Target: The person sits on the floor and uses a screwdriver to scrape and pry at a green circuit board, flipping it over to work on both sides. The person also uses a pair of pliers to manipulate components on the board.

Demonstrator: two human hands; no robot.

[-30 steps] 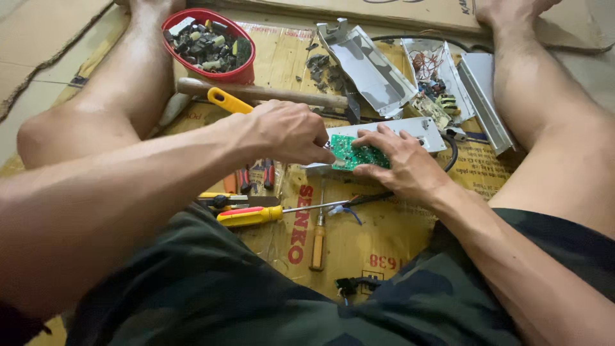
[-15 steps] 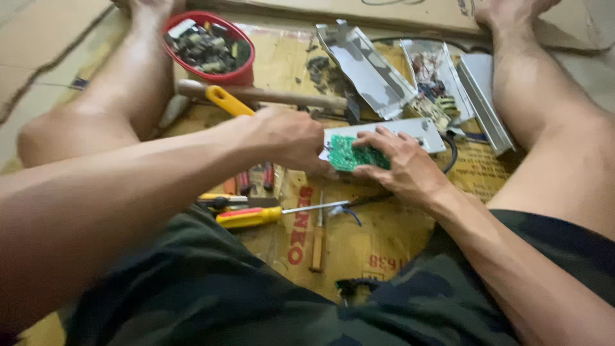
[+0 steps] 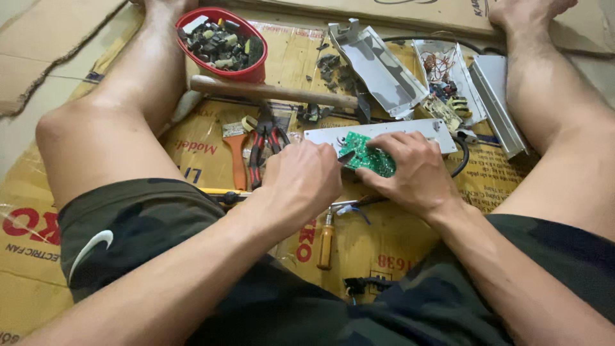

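I sit on flattened cardboard with my bare legs spread. My right hand (image 3: 410, 173) grips a small green circuit board (image 3: 370, 156) that lies against a long white metal housing (image 3: 384, 130). My left hand (image 3: 304, 181) is closed around a small tool. Only its dark metal tip (image 3: 346, 157) shows, and it touches the left edge of the board. The tool's handle is hidden inside my fist.
A red bowl (image 3: 211, 16) of small parts stands far left beside my left leg. A wooden-handled hammer (image 3: 269, 91), red-handled pliers (image 3: 266, 144), an orange-handled brush (image 3: 237, 157) and a wooden-handled screwdriver (image 3: 325, 237) lie about. Opened metal casings (image 3: 378, 67) with wiring lie at the far right.
My left hand has drawn in and down toward the board; the yellow handle that stuck out behind it no longer shows. The view has shifted, and my right hand stays on the board.
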